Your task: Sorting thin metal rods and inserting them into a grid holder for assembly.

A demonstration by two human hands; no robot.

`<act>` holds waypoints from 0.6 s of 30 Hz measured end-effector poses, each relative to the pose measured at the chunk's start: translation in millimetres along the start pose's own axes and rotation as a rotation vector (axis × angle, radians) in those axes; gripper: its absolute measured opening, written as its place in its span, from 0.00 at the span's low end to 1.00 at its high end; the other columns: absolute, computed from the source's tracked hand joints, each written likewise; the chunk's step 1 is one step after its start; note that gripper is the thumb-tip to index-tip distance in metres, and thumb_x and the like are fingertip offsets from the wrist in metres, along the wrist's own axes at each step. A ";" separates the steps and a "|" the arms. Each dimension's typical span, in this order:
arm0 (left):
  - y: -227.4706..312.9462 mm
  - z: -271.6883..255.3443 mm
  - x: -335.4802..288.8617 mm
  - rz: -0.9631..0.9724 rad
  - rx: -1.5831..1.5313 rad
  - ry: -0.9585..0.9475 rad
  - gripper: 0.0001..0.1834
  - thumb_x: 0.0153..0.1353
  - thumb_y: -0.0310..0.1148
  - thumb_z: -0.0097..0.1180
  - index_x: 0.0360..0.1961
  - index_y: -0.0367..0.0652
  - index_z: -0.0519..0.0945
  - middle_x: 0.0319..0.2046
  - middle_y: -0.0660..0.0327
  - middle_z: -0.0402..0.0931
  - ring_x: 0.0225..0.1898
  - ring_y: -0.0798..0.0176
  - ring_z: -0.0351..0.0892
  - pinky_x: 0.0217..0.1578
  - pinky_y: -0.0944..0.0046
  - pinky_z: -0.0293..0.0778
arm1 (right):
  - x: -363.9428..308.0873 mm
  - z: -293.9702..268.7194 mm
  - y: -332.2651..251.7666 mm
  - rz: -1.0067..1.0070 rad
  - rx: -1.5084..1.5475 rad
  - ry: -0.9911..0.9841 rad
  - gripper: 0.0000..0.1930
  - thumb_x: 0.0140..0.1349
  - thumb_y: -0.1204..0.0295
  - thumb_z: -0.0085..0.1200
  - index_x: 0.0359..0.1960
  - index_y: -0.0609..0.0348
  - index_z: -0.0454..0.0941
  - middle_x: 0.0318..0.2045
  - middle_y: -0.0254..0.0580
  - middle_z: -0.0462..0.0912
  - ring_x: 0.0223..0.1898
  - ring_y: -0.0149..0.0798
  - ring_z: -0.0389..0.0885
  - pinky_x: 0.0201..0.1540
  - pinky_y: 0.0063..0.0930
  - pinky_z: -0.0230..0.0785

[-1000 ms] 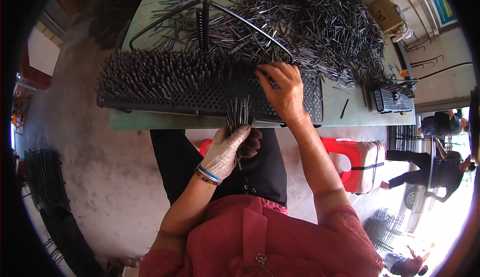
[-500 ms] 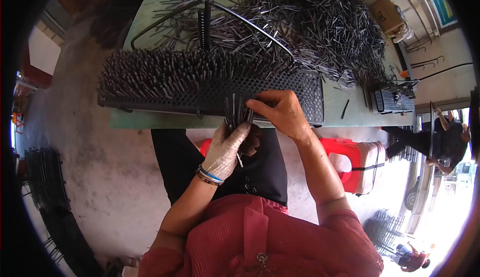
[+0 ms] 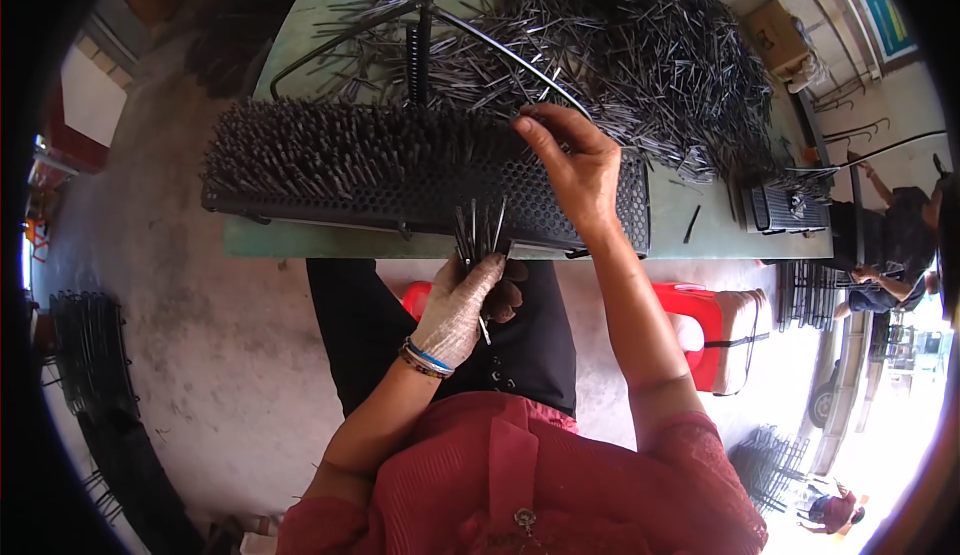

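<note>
Left hand (image 3: 458, 305), gloved: is gripping a sheaf of thin dark rods (image 3: 480, 239), tips up, at the near edge of the green table (image 3: 740, 243). Right hand (image 3: 582, 160), bare: is hovering over the perforated rack (image 3: 628, 205), thumb and forefinger close together; cannot tell whether they are pinching a rod. Standing rods (image 3: 310, 145): are crowding the rack's left end and far edge. Handling, as judged: keeping the sheaf fanned and lining each rod squarely over a bare hole should serve best.
</note>
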State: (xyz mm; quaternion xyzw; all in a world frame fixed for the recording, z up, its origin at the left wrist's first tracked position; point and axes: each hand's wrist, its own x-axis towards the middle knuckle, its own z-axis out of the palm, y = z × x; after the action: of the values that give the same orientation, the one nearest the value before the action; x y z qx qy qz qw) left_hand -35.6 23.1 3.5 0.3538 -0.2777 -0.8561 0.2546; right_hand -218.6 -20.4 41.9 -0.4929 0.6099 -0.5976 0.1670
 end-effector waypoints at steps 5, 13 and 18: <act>2.6 -1.4 -1.4 -0.016 -0.003 0.008 0.12 0.67 0.37 0.53 0.44 0.41 0.73 0.34 0.57 0.80 0.26 0.70 0.78 0.23 0.72 0.72 | 1.0 9.8 13.6 -0.028 -0.057 0.001 0.12 0.56 0.72 0.65 0.41 0.62 0.83 0.32 0.39 0.86 0.31 0.24 0.80 0.37 0.19 0.73; 2.3 -4.3 -0.6 -0.019 -0.013 0.012 0.12 0.67 0.37 0.53 0.44 0.40 0.73 0.33 0.58 0.80 0.26 0.70 0.79 0.23 0.72 0.73 | 0.7 4.0 6.3 -0.272 -0.400 -0.007 0.12 0.54 0.72 0.65 0.40 0.60 0.82 0.35 0.45 0.85 0.37 0.49 0.82 0.41 0.35 0.74; 2.7 -4.2 -0.7 -0.028 -0.006 0.014 0.12 0.67 0.37 0.53 0.44 0.41 0.73 0.33 0.58 0.80 0.26 0.70 0.79 0.24 0.71 0.73 | 0.3 5.3 6.6 -0.150 -0.285 -0.050 0.12 0.56 0.72 0.64 0.41 0.61 0.81 0.35 0.44 0.85 0.36 0.40 0.83 0.41 0.29 0.74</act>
State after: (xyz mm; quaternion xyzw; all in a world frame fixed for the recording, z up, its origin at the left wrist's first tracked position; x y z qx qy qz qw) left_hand -31.3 20.4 3.1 0.3628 -0.2683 -0.8580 0.2456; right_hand -217.2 -25.0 34.9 -0.5705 0.6455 -0.5036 0.0653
